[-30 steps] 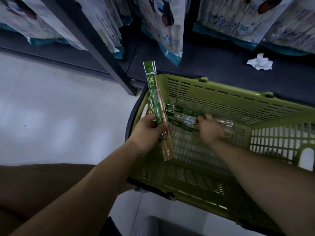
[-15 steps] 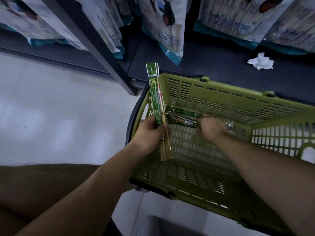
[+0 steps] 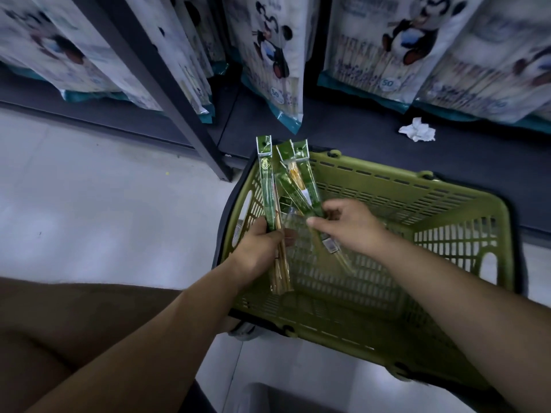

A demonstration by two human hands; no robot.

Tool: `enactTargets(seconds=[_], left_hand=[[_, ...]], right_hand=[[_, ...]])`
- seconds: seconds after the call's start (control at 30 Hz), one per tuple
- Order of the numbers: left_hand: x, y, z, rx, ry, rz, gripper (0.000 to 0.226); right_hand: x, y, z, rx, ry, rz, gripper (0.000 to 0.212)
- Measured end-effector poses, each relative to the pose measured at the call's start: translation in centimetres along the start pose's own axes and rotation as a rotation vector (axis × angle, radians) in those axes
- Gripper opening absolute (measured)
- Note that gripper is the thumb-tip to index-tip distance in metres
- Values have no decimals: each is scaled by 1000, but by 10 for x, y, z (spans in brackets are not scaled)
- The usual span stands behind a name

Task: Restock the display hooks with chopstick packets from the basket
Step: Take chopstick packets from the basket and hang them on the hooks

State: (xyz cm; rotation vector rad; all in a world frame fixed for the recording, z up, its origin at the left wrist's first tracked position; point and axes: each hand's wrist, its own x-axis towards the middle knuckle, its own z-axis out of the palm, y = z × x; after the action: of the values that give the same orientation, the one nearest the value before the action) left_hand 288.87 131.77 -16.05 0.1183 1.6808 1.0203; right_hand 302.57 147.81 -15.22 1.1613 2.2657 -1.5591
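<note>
three packets, it seems, are up out of the basket [image 3: 417,186] in the head view, and the loose side is your right. your right hand [image 3: 354,231] pinches a fanned pair of chopstick packets [image 3: 298,186] between thumb and curled fingers, low on their length, so the tops splay apart. one could slide out as you lift, i judge, and drop back into the basket or onto the floor [image 3: 89,189]. your left hand [image 3: 259,251] has its fingers wrapped round a single packet [image 3: 266,186], held upright over the basket's left rim; that grip looks firmer. bringing both hands together could snag the slick sleeves. where the packets should hang is out of view, with only panda-printed bags [image 3: 268,55] above, so look up before you reach. the packets are long, narrow clear sleeves with green printed card, a punched hole in each top tab, and pale sticks showing at the lower end. whether the pair is exactly two, i cannot tell.
</note>
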Motion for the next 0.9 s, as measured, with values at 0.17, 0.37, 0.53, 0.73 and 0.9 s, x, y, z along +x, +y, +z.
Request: enactTargets(seconds=[0.17, 0.37, 0.53, 0.73, 0.9], left_hand=[[-21, 11, 6, 56, -145, 150, 28], [-27, 15, 2, 216, -132, 283, 41], [-15, 6, -5, 233, -67, 203, 27], [-2, -9, -13, 157, -35, 174, 22], [6, -14, -12, 65, -40, 126, 28]], right_hand=[[-15, -41, 8, 196, -8, -31, 28], [-8, -37, 7, 512, -196, 63, 28], [28, 27, 11, 25, 41, 117, 28], [63, 101, 30, -476, 60, 169, 52], [76, 113, 43, -632, 106, 178, 30]])
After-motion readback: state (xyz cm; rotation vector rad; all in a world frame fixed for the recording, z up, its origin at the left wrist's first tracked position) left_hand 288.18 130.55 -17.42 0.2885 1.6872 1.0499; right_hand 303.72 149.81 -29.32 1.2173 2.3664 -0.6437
